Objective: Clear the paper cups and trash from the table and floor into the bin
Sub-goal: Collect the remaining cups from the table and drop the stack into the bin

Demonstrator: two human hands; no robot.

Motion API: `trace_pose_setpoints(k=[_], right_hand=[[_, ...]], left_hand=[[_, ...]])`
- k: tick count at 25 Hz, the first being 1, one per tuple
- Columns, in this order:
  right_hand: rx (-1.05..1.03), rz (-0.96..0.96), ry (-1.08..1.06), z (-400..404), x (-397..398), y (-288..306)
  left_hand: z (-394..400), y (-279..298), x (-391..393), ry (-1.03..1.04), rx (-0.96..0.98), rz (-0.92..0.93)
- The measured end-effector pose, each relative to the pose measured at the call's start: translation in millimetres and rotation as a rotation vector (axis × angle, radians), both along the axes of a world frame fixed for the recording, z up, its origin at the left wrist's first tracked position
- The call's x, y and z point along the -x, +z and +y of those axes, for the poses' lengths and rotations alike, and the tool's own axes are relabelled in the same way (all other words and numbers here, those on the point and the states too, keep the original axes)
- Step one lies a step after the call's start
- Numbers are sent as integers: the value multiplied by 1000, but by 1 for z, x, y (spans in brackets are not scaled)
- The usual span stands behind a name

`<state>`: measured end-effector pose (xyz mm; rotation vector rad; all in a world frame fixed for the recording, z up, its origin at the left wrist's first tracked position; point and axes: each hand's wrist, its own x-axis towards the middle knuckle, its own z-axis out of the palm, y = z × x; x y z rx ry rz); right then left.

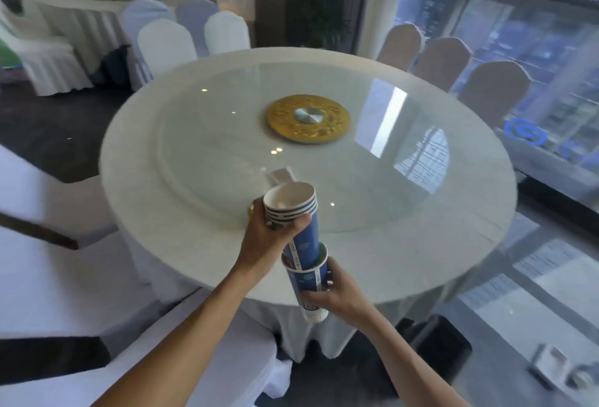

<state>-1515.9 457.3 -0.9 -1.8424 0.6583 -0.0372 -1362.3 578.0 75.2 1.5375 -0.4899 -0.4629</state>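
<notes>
Banquet room, round table (136, 160) under white cloth, chairs in white covers around it. Nearest: right hand (337, 293) clasping a single blue paper cup (308, 280), mouth up. Directly above, left hand (269, 238) grasping a nested cup stack (295, 212), base entering that mouth; long axis near upright, rims tilted away. Beyond: glass turntable (372, 179), gold hub (308, 118). No bin visible.

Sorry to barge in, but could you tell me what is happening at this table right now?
A person is gathering paper cups at the round table. The left hand holds a nested stack of blue cups, its bottom sitting in a single blue cup gripped by the right hand. Both are held above the table's near edge. No bin is in view.
</notes>
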Motion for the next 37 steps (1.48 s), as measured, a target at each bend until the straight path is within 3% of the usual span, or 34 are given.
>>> trace_pose_setpoints(k=[8, 10, 16, 23, 30, 35, 37], right_hand=[[-6, -41, -311, -75, 178, -9], [30, -7, -453, -115, 263, -24], [47, 195, -543, -140, 339, -53], [-169, 206, -625, -208, 374, -79], [-683, 74, -999, -288, 382, -128], [-804, 227, -851, -324, 369, -183], [-747, 273, -840, -334, 367, -218]], left_hand=[[-108, -69, 173, -437, -197, 78], [-164, -81, 249, -582, -211, 111], [-206, -92, 304, -697, -494, 338], [-293, -146, 342, -768, -534, 326], [-377, -230, 338, -827, -621, 386], [-396, -292, 352, -774, -724, 406], [-403, -327, 359, -743, -770, 419]])
